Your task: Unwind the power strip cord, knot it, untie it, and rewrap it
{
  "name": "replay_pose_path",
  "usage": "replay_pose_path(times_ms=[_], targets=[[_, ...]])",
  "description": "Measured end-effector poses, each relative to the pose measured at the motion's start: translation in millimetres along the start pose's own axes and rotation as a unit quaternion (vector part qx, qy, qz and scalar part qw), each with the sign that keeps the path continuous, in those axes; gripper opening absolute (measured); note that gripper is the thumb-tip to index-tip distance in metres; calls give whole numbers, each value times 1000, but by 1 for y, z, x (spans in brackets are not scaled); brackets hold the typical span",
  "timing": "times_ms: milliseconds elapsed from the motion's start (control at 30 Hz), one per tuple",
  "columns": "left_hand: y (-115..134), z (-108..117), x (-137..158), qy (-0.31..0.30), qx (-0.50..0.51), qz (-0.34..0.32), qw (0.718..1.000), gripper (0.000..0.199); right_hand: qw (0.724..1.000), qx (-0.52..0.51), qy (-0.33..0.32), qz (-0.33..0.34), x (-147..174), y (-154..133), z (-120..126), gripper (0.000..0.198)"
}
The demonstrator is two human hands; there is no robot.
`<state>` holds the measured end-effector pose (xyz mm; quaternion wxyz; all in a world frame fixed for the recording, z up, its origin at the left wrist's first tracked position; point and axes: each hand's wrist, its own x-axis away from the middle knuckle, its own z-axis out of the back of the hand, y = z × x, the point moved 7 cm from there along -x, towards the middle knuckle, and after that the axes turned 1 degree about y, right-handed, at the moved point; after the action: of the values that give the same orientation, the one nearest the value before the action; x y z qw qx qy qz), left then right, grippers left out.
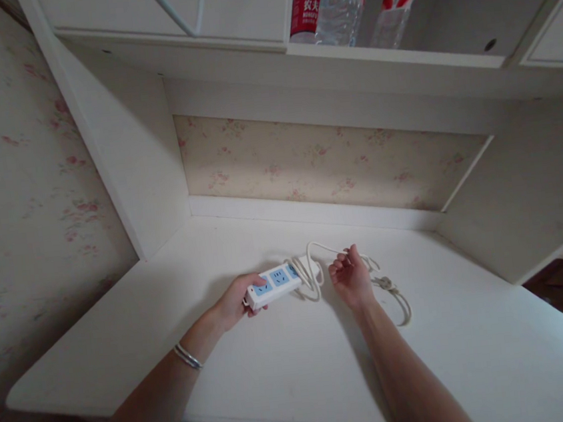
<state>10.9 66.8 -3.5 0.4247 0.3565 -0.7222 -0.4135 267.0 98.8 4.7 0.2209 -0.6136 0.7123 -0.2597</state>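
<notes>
My left hand (pixel 238 301) grips the near end of a white power strip (pixel 278 285) with blue socket faces, its thumb on top. White cord (pixel 310 276) is wound in several loops around the strip's far end. From those loops the cord arches over to my right hand (pixel 351 277), whose fingers are curled closed on it. Beyond the right hand the cord runs down to a bundled part (pixel 384 285) and a loose loop lying on the desk. The plug cannot be made out clearly.
A white desk (pixel 279 379) lies under both hands, with side panels left and right. Above hangs a shelf (pixel 396 56) holding several plastic bottles (pixel 340 3). A pale blue-grey bent bar (pixel 186 23) hangs before the cabinet at top. Floral wallpaper (pixel 276 161) covers the wall.
</notes>
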Motion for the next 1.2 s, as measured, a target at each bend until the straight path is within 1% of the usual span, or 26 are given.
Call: replay_pose_path(times_ms=[67, 133, 200, 267, 333, 367, 433, 467, 500, 567, 600, 667, 767, 833, 867, 967, 1067, 1133, 1200], targets=[[6, 7, -2, 32, 60, -23, 997, 28, 1000, -9, -3, 0, 1, 1, 0, 19], [12, 10, -2, 37, 114, -51, 991, 25, 1000, 22, -11, -19, 2, 9, -4, 17], [16, 11, 0, 22, 155, -63, 986, 22, 996, 66, -28, -47, 5, 21, -12, 17], [16, 8, 2, -10, 168, -51, 984, 22, 992, 85, -55, -70, 9, 31, -20, 17], [12, 3, 5, -50, 144, -24, 988, 28, 989, 78, -80, -93, 13, 38, -28, 16], [9, 0, 6, -72, 121, -12, 990, 31, 987, 71, -87, -116, 15, 41, -30, 16], [6, -8, 11, -126, 65, 1, 990, 36, 979, 62, -86, -173, 17, 46, -30, 18], [5, -12, 14, -155, 36, 2, 987, 37, 978, 52, -78, -185, 17, 45, -28, 19], [4, -17, 17, -183, 4, 5, 983, 37, 981, 36, -66, -178, 15, 42, -26, 18], [1, -23, 24, -228, -59, 18, 972, 35, 992, -13, -40, -122, 9, 28, -20, 12], [1, -25, 26, -242, -86, 22, 966, 33, 995, -41, -26, -89, 6, 21, -15, 9], [2, -26, 28, -249, -125, 16, 960, 31, 994, -83, -2, -65, 2, 10, -5, 9], [6, -19, 24, -218, -161, -9, 963, 31, 991, -132, 2, -37, -1, -4, 6, 17], [8, -10, 18, -170, -172, -23, 970, 31, 991, -134, -21, -15, 1, -10, 4, 20], [10, -5, 15, -140, -173, -32, 974, 30, 992, -117, -36, -14, 3, -11, 0, 22], [16, 9, 8, -54, -146, -50, 987, 31, 995, -7, -86, -42, 11, 3, -19, 29], [17, 17, 5, 10, -71, -40, 997, 38, 979, 142, -133, -59, 20, 24, -36, 25], [16, 18, 5, 27, -27, -31, 999, 40, 961, 218, -152, -75, 24, 36, -41, 26], [16, 17, 4, 19, 1, -25, 999, 40, 951, 245, -161, -102, 26, 43, -41, 38]])
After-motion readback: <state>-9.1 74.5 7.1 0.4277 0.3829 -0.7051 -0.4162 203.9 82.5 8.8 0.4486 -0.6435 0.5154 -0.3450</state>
